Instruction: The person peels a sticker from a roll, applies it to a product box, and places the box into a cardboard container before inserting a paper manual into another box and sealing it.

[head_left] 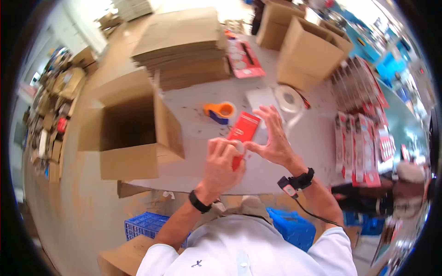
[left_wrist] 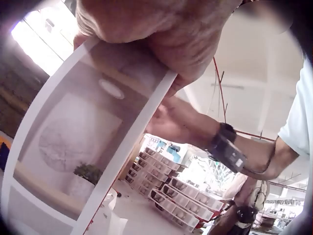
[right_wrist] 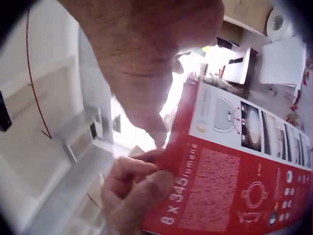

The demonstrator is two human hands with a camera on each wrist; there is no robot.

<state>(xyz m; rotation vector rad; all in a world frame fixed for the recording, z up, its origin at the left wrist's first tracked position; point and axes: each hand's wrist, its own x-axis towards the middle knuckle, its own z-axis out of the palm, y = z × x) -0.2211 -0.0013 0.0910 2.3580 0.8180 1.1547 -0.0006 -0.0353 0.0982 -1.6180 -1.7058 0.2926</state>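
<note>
A red and white printed box (head_left: pixel 244 127) stands out over the table in the head view. My left hand (head_left: pixel 223 163) grips its near end, with a small white round thing (head_left: pixel 239 146) by the fingers. In the left wrist view, that hand (left_wrist: pixel 161 34) holds the box (left_wrist: pixel 73 132) from above. Its fingertips pinch the box's red edge (right_wrist: pixel 171 161) in the right wrist view. My right hand (head_left: pixel 275 140) is beside the box, fingers spread and thumb close to it; whether the thumb touches is unclear. Nothing shows in its grasp.
An orange tape dispenser (head_left: pixel 220 112), a white roll (head_left: pixel 290 99) and white sheets (head_left: pixel 263 102) lie beyond the hands. At left stands an open carton (head_left: pixel 129 161), with stacked flat cardboard (head_left: pixel 179 37) behind. Several red and white packages (head_left: pixel 357 147) line the right side; more cartons (head_left: pixel 304 57) stand far right.
</note>
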